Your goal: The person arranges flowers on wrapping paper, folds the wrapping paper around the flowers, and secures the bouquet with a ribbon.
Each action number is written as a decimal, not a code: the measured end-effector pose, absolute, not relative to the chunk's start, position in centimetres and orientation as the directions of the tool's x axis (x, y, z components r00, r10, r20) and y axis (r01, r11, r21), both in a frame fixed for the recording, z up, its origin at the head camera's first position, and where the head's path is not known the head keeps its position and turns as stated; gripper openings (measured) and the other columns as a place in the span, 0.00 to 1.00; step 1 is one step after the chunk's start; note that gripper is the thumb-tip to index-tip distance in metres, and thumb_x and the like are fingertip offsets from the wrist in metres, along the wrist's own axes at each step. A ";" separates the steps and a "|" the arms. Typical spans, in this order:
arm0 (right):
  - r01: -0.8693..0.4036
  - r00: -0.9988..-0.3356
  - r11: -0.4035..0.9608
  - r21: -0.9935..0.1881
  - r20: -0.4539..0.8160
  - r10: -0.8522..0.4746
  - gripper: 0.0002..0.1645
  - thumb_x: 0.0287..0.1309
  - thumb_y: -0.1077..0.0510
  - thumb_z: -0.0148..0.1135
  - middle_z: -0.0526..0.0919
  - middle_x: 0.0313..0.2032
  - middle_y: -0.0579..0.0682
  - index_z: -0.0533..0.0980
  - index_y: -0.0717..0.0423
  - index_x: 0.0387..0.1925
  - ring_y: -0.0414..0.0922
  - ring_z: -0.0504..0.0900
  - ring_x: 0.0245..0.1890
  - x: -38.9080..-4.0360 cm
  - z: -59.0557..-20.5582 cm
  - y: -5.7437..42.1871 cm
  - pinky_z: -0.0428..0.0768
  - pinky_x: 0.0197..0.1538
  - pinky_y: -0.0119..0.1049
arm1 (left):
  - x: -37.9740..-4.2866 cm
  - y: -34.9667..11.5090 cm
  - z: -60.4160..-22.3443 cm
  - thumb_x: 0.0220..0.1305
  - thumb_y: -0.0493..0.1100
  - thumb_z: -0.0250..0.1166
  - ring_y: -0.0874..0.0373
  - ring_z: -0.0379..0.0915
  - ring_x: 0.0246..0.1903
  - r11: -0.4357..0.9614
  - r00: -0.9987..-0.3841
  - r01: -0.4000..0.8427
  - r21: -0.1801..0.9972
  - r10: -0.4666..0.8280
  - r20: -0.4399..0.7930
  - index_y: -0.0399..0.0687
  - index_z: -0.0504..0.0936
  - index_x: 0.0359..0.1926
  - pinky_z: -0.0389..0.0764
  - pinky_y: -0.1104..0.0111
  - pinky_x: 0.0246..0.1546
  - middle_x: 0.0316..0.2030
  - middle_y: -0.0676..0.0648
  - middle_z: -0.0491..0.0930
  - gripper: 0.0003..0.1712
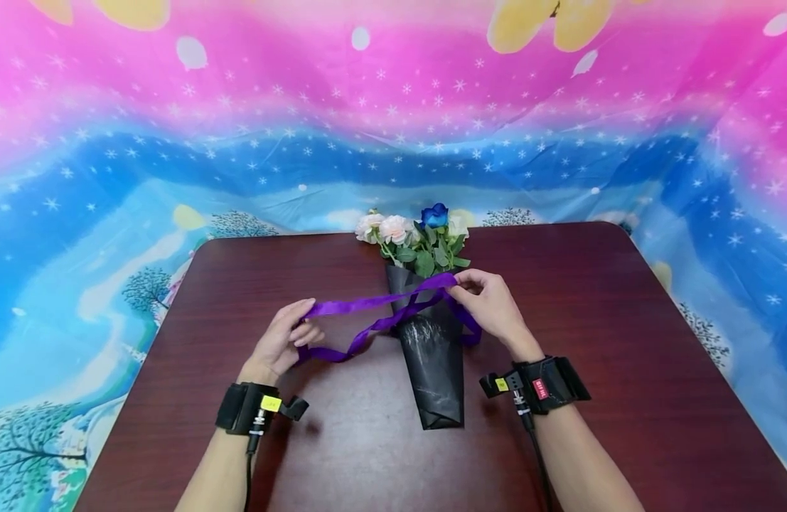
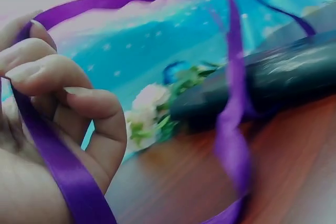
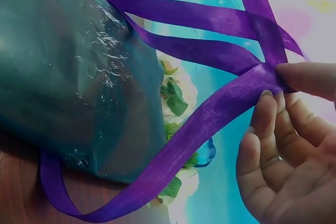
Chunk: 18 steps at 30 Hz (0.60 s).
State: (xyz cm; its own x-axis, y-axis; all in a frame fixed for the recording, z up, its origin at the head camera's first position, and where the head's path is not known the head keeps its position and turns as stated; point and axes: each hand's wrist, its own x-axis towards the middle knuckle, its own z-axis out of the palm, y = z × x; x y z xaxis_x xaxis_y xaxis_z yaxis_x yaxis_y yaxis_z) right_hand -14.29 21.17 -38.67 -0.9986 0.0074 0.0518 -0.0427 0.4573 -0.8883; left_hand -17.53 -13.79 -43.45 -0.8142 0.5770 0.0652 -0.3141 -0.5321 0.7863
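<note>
A bouquet in a black wrapper (image 1: 431,370) lies on the table, its blooms at the far end: pale pink flowers (image 1: 395,229), a white one and a blue rose (image 1: 435,215). Purple ribbon (image 1: 355,306) stretches across above the wrapper, and part of it hangs in a loop at the bouquet's right side. My left hand (image 1: 284,338), left of the bouquet, pinches the ribbon, which also runs over the palm in the left wrist view. Over the wrapper's upper right, my right hand (image 1: 492,302) pinches crossing strands of ribbon (image 3: 268,77) between thumb and fingertips.
The dark reddish-brown table (image 1: 623,341) extends to both sides of the bouquet. Behind and beside it hangs a pink and blue patterned cloth (image 1: 367,142). Each wrist wears a black strap (image 1: 549,384) with a small camera and a cable running back along the forearm.
</note>
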 end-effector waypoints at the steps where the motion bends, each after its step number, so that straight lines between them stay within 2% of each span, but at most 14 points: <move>1: -0.039 -0.999 0.452 -0.891 0.045 0.003 0.09 0.59 0.55 0.65 0.82 0.30 0.50 0.81 0.56 0.38 0.47 0.77 0.29 -14.3 -38.6 21.2 0.73 0.33 0.38 | -17.8 -14.2 -43.4 0.75 0.40 0.48 0.61 0.48 0.12 -0.544 -0.832 -0.311 0.779 0.553 0.054 0.48 0.74 0.22 0.64 0.71 0.25 0.09 0.55 0.54 0.21; 4: -0.034 -0.999 0.428 -0.903 0.023 -0.031 0.11 0.59 0.53 0.66 0.82 0.30 0.50 0.81 0.56 0.37 0.46 0.76 0.29 -14.3 -38.5 21.2 0.72 0.33 0.37 | -18.7 -14.8 -43.1 0.73 0.41 0.53 0.61 0.51 0.12 -0.536 -0.906 -0.274 0.799 0.422 -0.028 0.48 0.74 0.21 0.65 0.71 0.25 0.10 0.54 0.57 0.19; 6: -0.032 -0.998 0.406 -0.913 0.007 -0.063 0.13 0.58 0.51 0.66 0.81 0.29 0.50 0.81 0.57 0.37 0.44 0.74 0.26 -14.4 -38.5 21.1 0.71 0.30 0.36 | -19.3 -15.0 -42.9 0.70 0.43 0.57 0.61 0.60 0.14 -0.484 -0.947 -0.253 0.838 0.302 -0.112 0.47 0.77 0.25 0.68 0.72 0.26 0.12 0.54 0.65 0.14; 8: -0.019 -0.996 0.368 -0.930 -0.014 -0.087 0.14 0.58 0.50 0.66 0.80 0.27 0.50 0.81 0.58 0.37 0.42 0.70 0.20 -14.5 -38.5 21.0 0.68 0.25 0.34 | -19.8 -14.7 -42.7 0.68 0.44 0.60 0.60 0.71 0.21 -0.382 -0.969 -0.225 0.896 0.180 -0.167 0.43 0.81 0.34 0.72 0.71 0.29 0.19 0.52 0.75 0.10; 10: 0.001 -0.994 0.328 -0.945 -0.037 -0.103 0.16 0.59 0.50 0.66 0.78 0.26 0.51 0.80 0.60 0.37 0.40 0.65 0.15 -14.5 -38.5 20.9 0.64 0.20 0.32 | -20.0 -14.1 -42.6 0.67 0.45 0.61 0.59 0.77 0.32 -0.242 -0.980 -0.196 0.950 0.075 -0.183 0.39 0.82 0.43 0.74 0.70 0.37 0.29 0.51 0.82 0.13; 13: 0.030 -0.991 0.288 -0.957 -0.066 -0.116 0.18 0.59 0.50 0.66 0.76 0.25 0.52 0.79 0.62 0.39 0.39 0.58 0.11 -14.6 -38.4 20.7 0.60 0.15 0.32 | -19.7 -12.9 -42.7 0.67 0.42 0.61 0.60 0.76 0.44 0.020 -0.994 -0.097 0.995 -0.057 -0.095 0.36 0.81 0.48 0.72 0.69 0.46 0.40 0.50 0.83 0.15; 16: 0.034 -0.990 0.295 -0.955 -0.073 -0.124 0.17 0.60 0.50 0.65 0.77 0.26 0.52 0.79 0.61 0.40 0.38 0.58 0.10 -14.6 -38.3 20.4 0.60 0.15 0.32 | -18.9 -11.5 -42.7 0.65 0.40 0.61 0.57 0.74 0.42 0.230 -0.992 0.025 0.973 -0.115 0.053 0.41 0.84 0.43 0.70 0.69 0.43 0.41 0.47 0.82 0.10; 18: 0.030 -0.990 0.303 -0.952 -0.071 -0.126 0.16 0.60 0.51 0.64 0.78 0.26 0.52 0.79 0.60 0.40 0.39 0.58 0.10 -14.6 -38.3 20.3 0.60 0.14 0.32 | -18.0 -10.3 -42.1 0.63 0.37 0.62 0.55 0.74 0.39 0.295 -0.983 0.104 0.950 -0.112 0.142 0.41 0.84 0.41 0.70 0.70 0.39 0.39 0.45 0.82 0.08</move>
